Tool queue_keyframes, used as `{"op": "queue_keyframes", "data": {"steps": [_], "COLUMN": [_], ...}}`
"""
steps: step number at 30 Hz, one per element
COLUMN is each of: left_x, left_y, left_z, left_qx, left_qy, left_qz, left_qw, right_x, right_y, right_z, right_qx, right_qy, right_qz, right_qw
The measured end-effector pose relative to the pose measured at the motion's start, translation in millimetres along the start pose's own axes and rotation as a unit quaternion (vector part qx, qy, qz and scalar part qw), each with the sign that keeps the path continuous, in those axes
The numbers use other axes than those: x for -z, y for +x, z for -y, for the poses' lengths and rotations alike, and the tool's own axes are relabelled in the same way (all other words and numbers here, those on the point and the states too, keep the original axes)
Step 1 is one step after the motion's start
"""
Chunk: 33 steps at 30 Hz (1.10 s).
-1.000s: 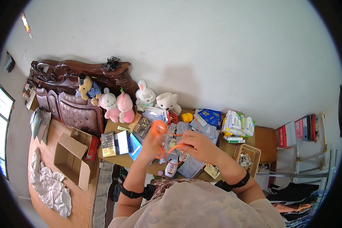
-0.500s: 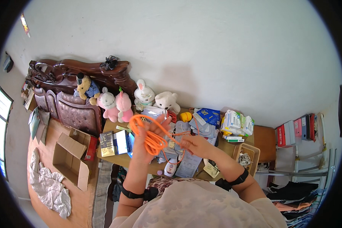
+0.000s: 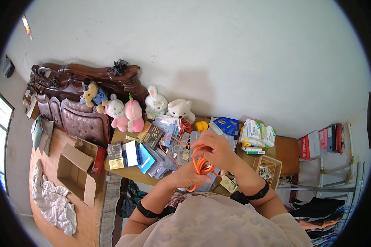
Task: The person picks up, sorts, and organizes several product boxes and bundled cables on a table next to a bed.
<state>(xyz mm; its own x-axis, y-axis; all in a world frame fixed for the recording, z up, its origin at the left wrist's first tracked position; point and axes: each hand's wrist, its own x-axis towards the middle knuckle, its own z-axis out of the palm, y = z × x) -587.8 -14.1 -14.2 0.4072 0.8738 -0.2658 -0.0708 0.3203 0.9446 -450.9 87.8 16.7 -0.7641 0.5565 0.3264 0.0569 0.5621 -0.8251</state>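
A coil of orange cable (image 3: 201, 165) is bunched between my hands, above the near side of the cluttered desk. My left hand (image 3: 184, 175) grips the coil from the left, its fingers partly hidden by the loops. Just above and to the right, my right hand (image 3: 218, 151) bends over the coil, with thumb and fingers closed on a strand of it. A loose orange length arcs away leftward over the desk. Clear plastic packages and a white cable lie behind the hands.
Dark gold-marked boxes (image 3: 116, 155) and plush toys (image 3: 156, 103) stand left on the desk (image 3: 130, 173). Packs of wipes (image 3: 257, 133) and a basket (image 3: 277, 169) with white cables sit right. An open carton (image 3: 75, 177) rests on the bed to the left.
My left hand has swung right and nearer with the coil, meeting my right hand. The right hand has risen slightly and curled over it. A dark box behind now shows.
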Motion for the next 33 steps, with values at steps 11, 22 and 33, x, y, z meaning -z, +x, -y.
{"op": "queue_keyframes", "data": {"steps": [11, 22, 33], "left_x": [29, 8, 27], "left_y": [9, 13, 3], "left_z": [8, 4, 27], "left_qx": [-0.081, -0.308, -0.115], "left_qy": [0.082, 0.496, 0.111], "left_qz": [-0.471, -0.219, -0.344], "left_qw": [0.874, 0.782, 0.925], "right_x": [-22, 21, -19], "right_y": [-39, -2, -38], "right_z": [-16, -23, -38], "right_qx": [-0.042, 0.055, -0.033], "right_qy": [-0.284, -0.026, -0.258], "right_qz": [0.212, 0.071, 0.034], "right_qw": [0.934, 0.996, 0.965]}}
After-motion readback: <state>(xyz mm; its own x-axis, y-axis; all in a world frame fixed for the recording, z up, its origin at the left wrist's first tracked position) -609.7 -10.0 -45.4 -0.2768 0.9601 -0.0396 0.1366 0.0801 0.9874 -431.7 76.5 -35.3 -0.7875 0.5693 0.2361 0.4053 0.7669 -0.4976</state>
